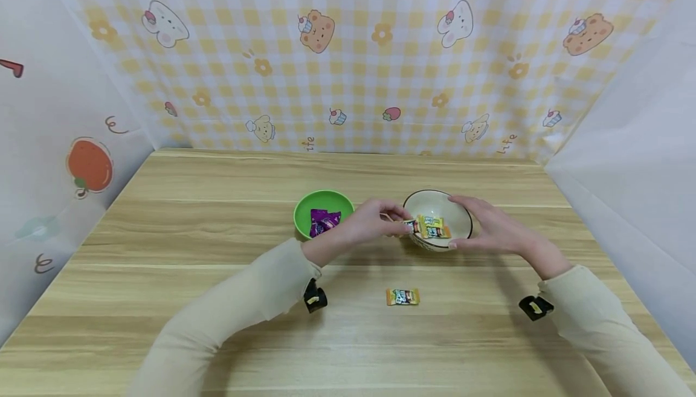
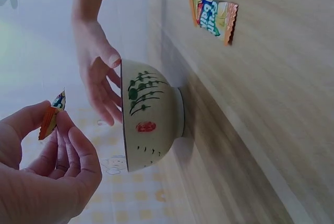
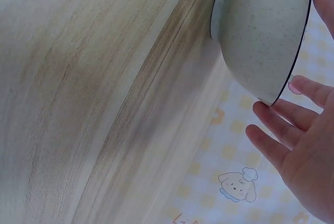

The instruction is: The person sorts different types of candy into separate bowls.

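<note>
My left hand (image 1: 370, 223) pinches a small orange-and-yellow wrapped candy (image 2: 51, 118) between thumb and fingertips, at the left rim of the cream bowl (image 1: 461, 223). Several yellow and orange wrapped candies (image 1: 434, 222) lie inside that bowl. On its other side my right hand (image 1: 497, 228) spans the rim, thumb at the near edge and fingers at the far edge. The right wrist view shows fingertips (image 3: 302, 84) right at the dark rim. Leaves and a red mark decorate the bowl's outer wall (image 2: 151, 114). Another orange wrapped candy (image 1: 403, 297) lies on the table in front.
A green bowl (image 1: 322, 199) with several purple wrapped candies (image 1: 324, 222) stands left of the cream bowl, partly behind my left forearm. The wooden table (image 1: 228, 197) ends at a yellow checked curtain (image 1: 359, 52) at the back. White sheeting (image 1: 636, 119) borders both sides.
</note>
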A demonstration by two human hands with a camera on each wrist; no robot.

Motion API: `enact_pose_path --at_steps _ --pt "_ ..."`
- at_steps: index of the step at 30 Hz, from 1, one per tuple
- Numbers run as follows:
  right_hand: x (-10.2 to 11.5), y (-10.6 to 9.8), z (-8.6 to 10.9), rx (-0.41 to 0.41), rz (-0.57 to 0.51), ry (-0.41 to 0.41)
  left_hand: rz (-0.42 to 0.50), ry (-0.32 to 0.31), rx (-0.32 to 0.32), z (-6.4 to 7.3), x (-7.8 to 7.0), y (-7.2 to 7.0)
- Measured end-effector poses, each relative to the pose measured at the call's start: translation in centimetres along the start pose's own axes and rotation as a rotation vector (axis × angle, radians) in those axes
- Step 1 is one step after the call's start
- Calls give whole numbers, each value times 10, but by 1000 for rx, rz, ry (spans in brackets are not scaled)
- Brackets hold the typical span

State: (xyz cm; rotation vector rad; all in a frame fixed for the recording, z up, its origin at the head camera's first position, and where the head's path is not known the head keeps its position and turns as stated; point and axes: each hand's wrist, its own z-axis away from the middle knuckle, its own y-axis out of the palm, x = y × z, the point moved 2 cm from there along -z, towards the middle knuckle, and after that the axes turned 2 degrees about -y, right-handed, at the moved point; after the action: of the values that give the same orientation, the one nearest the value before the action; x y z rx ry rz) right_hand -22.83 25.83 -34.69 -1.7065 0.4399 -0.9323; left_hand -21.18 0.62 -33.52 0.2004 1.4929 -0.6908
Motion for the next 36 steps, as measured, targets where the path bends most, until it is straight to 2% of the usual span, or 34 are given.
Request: enact_pose_path --at_steps 6,13,22,28,36 --pt "0 1 0 6 -6 4 6 -23 -37 -12 -2 4" --pt "0 1 0 12 -18 12 14 -32 -55 -27 6 10" --pt "0 1 1 5 -10 19 -45 -49 -94 -39 9 20" --pt "0 1 1 6 -14 16 -50 -69 -122 -41 7 24" --pt "0 2 1 -7 -22 -8 -57 -57 -137 -40 3 25"
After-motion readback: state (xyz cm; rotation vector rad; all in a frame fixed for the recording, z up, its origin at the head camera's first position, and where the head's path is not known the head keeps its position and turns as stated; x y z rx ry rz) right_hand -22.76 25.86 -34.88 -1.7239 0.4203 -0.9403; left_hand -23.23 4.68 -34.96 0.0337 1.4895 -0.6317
